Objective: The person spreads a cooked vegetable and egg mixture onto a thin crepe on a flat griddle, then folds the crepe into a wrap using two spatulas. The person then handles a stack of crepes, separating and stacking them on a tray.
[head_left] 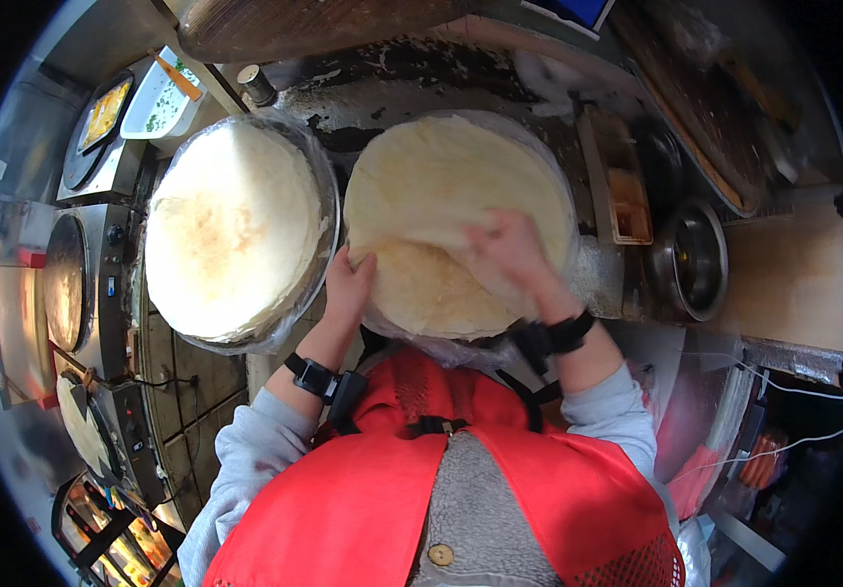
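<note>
A wide stack of thin pale flatbreads lies in front of me on clear plastic. The near part of its top sheet is lifted and folded back, baring a browner layer beneath. At the stack's left edge, my left hand pinches the flatbread between thumb and fingers. My right hand, somewhat smeared by motion, is closed on the raised part of the same sheet, right of the middle. A second round stack of flatbreads, browned at its centre, rests to the left in a plastic-lined round tray.
Round griddles line the far left. Behind the left stack stands a white tub with green bits and a wooden-handled tool. On the right are a brown rectangular container, a steel bowl and a wooden board.
</note>
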### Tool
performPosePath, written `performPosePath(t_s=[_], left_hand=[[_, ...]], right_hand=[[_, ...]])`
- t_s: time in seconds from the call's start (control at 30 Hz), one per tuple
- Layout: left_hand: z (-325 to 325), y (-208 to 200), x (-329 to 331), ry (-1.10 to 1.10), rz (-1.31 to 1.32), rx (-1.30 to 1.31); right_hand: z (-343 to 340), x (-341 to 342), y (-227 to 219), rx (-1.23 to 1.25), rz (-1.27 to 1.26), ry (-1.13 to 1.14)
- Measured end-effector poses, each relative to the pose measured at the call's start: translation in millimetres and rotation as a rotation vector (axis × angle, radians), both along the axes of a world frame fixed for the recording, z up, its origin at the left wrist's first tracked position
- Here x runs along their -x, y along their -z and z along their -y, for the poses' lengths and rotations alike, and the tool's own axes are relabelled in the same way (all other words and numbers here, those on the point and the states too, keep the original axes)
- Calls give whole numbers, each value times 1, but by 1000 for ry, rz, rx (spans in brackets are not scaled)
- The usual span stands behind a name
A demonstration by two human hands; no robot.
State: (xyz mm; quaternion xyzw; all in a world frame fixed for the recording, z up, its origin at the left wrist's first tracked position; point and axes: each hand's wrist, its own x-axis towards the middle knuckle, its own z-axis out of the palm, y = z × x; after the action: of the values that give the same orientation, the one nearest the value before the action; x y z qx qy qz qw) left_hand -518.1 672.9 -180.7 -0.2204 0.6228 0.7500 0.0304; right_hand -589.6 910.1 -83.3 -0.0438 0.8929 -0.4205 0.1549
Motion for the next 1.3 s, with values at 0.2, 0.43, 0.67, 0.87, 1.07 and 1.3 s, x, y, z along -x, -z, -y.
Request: performPosePath(t_s=[0.2,0.43,0.67,0.87,1.07,1.3], left_hand=[[17,9,-1,177,245,210],[15,-5,48,83,-279,675],[24,7,72,115,-198,641],[31,5,58,70,-132,664],[-34,-30,43,436,-521,1311],[-58,-18,34,779,-505,1372]], right_hand=[[-77,40,6,328,257,243],[-29,48,-24,-208,-53,-239],[8,68,-19,-210,-48,-225],[-119,84,-4,239,193,372],[-130,42,-1,570,387,435],[-174,-28,-62,919,125,489]])
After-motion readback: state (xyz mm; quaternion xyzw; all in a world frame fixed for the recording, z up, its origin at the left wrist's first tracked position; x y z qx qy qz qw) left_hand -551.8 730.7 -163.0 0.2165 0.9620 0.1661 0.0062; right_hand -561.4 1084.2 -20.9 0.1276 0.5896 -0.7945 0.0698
